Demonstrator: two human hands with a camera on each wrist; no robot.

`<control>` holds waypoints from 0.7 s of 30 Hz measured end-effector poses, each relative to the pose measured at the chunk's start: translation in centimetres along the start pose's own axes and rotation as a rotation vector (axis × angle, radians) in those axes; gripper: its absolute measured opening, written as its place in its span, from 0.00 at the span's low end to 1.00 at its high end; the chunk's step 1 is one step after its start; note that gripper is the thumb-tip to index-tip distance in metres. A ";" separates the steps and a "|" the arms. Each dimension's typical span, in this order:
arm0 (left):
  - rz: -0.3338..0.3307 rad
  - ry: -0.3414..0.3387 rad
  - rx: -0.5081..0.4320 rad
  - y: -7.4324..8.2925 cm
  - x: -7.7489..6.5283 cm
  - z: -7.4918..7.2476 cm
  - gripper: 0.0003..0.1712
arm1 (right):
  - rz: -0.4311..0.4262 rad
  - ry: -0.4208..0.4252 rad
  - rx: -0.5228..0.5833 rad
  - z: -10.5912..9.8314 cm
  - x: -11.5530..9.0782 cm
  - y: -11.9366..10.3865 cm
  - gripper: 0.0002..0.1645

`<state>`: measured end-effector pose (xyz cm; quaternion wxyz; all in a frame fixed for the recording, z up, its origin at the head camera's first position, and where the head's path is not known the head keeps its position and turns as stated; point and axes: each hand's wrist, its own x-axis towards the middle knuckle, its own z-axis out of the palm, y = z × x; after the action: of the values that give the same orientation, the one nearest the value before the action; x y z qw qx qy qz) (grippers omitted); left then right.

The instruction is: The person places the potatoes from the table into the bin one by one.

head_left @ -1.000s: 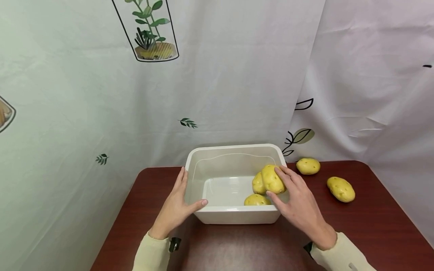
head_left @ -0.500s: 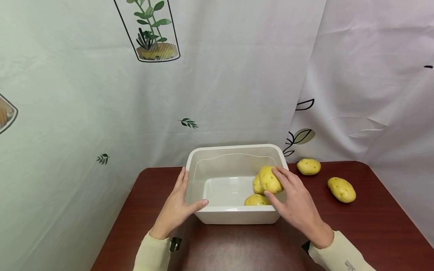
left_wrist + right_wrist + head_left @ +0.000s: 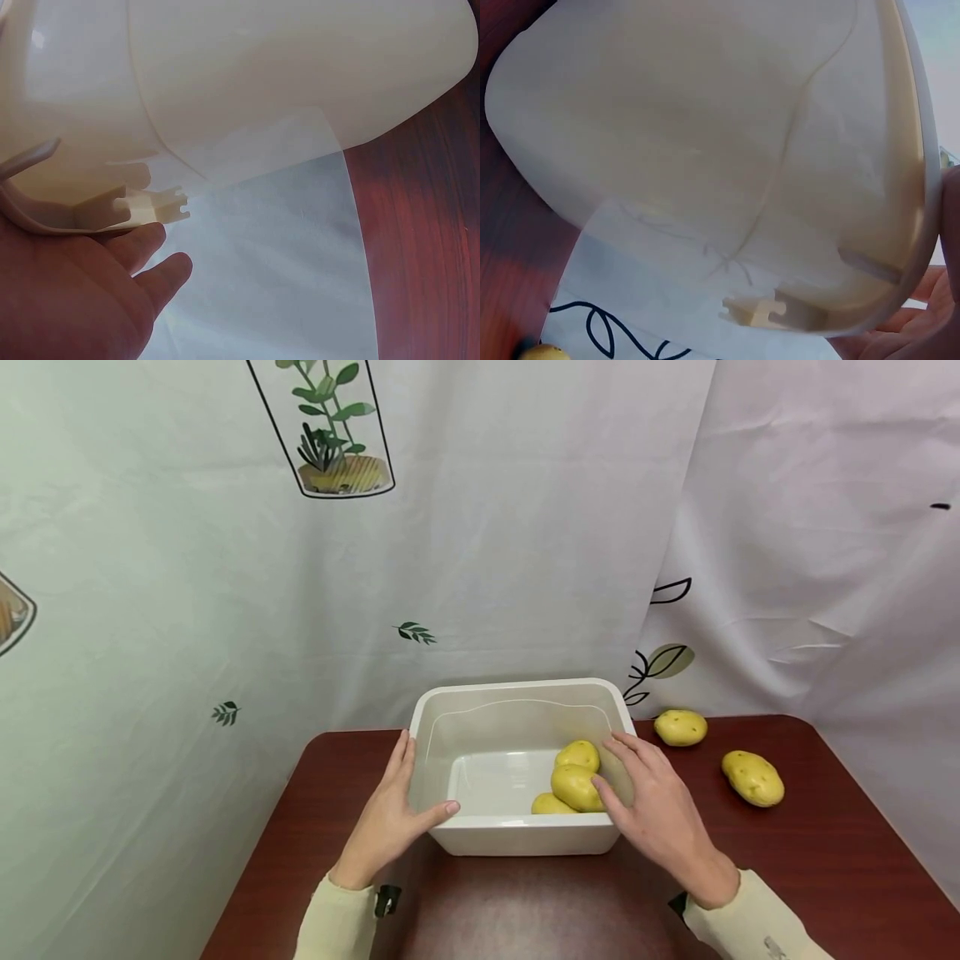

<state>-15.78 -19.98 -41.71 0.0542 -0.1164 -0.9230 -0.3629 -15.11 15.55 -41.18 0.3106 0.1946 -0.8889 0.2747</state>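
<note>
L hand (image 3: 384, 822) & R hand (image 3: 663, 810) at opp. sides of bin (image 3: 517, 837), fingers (image 3: 398, 758) spread, w/ 3 potatoes (image 3: 576, 787) inside.

The bin (image 3: 525, 837) partly hides one potato (image 3: 550, 806); the right wrist view crops, probably, another potato (image 3: 546, 352).

I count five potatoes (image 3: 576, 787): three in the tub (image 3: 521, 837), toward its right end, and two on the table (image 3: 495, 910), right of it. There is one tub and one table. My left hand (image 3: 386, 818) and right hand (image 3: 660, 812) make two, with two sleeves (image 3: 336, 922), one to each. On the far cloth (image 3: 517, 552) I make out two small green sprigs (image 3: 415, 632) in the left half, and one drawn jar (image 3: 347, 470) with a plant.
</note>
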 end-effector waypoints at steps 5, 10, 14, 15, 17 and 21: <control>0.002 -0.002 -0.002 0.0 0.0 0.0 0.68 | 0.022 0.025 -0.006 -0.6 0.0 0.4 0.28; 0.008 -0.002 -0.001 0.0 0.0 0.0 0.68 | 0.046 0.034 -0.020 -1.2 -0.2 1.0 0.29; 0.013 0.000 0.002 -0.1 0.0 0.0 0.68 | 0.058 0.042 -0.035 -1.5 -0.3 1.4 0.29; 0.013 0.000 0.000 -0.1 0.0 0.0 0.67 | 0.059 0.047 -0.035 -1.5 -0.3 1.4 0.29; 0.015 0.000 -0.001 -0.1 0.1 0.0 0.67 | 0.061 0.056 -0.037 -1.6 -0.4 1.6 0.29; 0.014 0.001 -0.005 -0.1 0.0 0.0 0.67 | 0.072 0.063 -0.033 -1.7 -0.5 1.9 0.29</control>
<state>-15.86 -20.06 -41.81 0.0570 -0.1228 -0.9212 -0.3647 -15.00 18.13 -41.09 0.3314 0.1485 -0.8896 0.2769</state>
